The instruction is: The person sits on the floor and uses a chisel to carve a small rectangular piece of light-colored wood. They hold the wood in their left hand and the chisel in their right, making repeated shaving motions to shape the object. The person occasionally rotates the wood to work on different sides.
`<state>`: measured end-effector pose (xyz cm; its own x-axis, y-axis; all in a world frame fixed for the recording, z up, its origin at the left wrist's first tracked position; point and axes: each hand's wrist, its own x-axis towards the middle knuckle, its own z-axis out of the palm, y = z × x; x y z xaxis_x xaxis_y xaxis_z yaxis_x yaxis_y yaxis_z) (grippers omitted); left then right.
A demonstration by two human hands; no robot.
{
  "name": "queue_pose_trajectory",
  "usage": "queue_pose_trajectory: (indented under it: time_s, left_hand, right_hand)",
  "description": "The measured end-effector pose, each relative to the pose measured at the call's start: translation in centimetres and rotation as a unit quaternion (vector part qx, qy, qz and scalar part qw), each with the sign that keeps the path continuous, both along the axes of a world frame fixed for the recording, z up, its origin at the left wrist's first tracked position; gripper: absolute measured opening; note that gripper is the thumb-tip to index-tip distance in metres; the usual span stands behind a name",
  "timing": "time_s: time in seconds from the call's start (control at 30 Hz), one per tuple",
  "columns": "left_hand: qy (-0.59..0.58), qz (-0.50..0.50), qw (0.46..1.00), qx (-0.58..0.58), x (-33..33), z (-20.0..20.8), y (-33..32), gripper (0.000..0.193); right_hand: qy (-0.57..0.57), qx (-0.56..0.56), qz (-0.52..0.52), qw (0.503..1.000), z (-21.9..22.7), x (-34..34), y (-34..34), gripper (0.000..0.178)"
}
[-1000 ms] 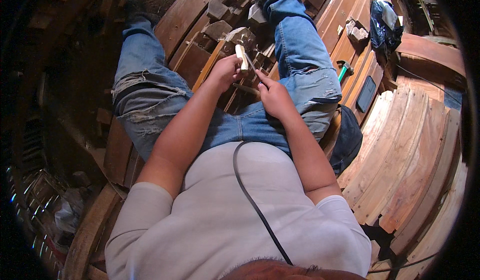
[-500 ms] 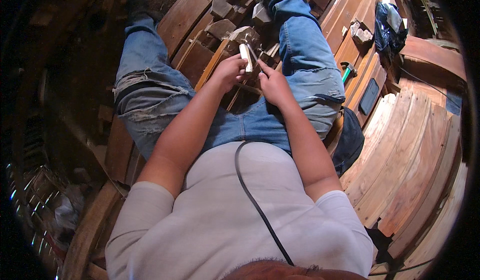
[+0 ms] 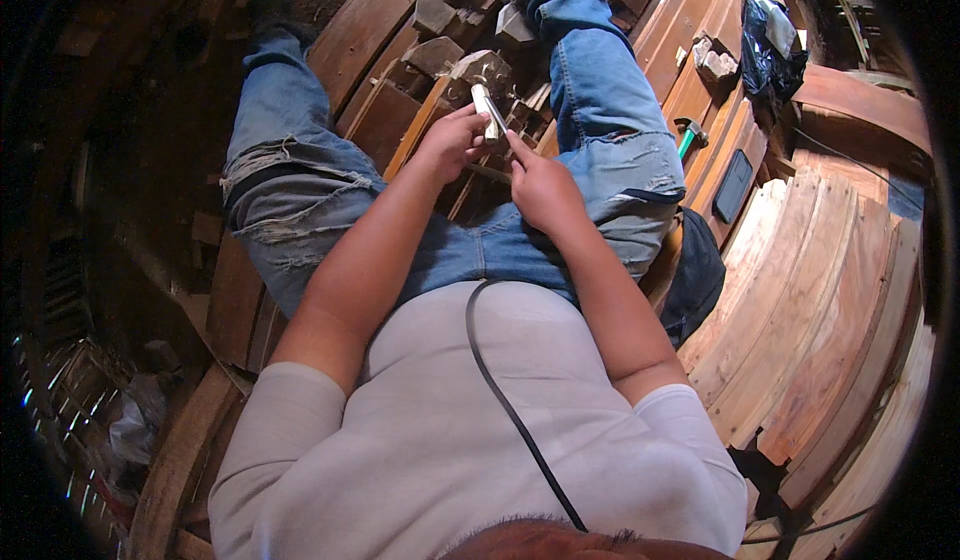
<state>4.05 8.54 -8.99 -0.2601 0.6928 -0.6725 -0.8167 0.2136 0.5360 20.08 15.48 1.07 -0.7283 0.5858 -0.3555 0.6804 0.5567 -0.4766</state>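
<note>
Head view: both hands on a small pale block, upper centre of the frame.

Since a second ago the hands sit a little higher in the frame and closer together; the pale block stands steeper, so the handling looks ongoing, not finished. Left hand is curled round the block's lower end, fingers closed on it. Right hand lies just right of it, forefinger stretched out to touch the block's side, other fingers loosely bent, gripping nothing I can make out. Block is held above wood offcuts between the knees. Hammer and dark phone lie on planks at right.
</note>
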Motion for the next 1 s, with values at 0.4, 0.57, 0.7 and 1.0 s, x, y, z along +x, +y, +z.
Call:
queue_pose_trajectory:
  time_s: [0.4,0.57,0.7,1.0]
  left_hand:
    - [-0.017,0.018,1.000,0.009,0.0,-2.1,0.0,0.034]
    - [-0.030,0.016,0.999,0.031,-0.3,-2.2,-0.1,0.035]
    - [0.009,-0.034,0.999,0.027,-0.6,-1.4,-0.2,0.035]
    - [-0.006,-0.024,1.000,-0.006,-0.1,-1.4,0.0,0.039]
  right_hand:
    - [0.013,0.019,0.019,1.000,-1.6,-1.6,0.8,0.049]
    - [-0.023,0.022,0.017,0.999,-0.7,-2.5,0.7,0.049]
    - [-0.051,0.049,0.026,0.997,-0.7,-4.5,1.5,0.051]
    - [0.031,-0.067,-0.036,0.997,-1.5,-1.4,3.3,0.052]
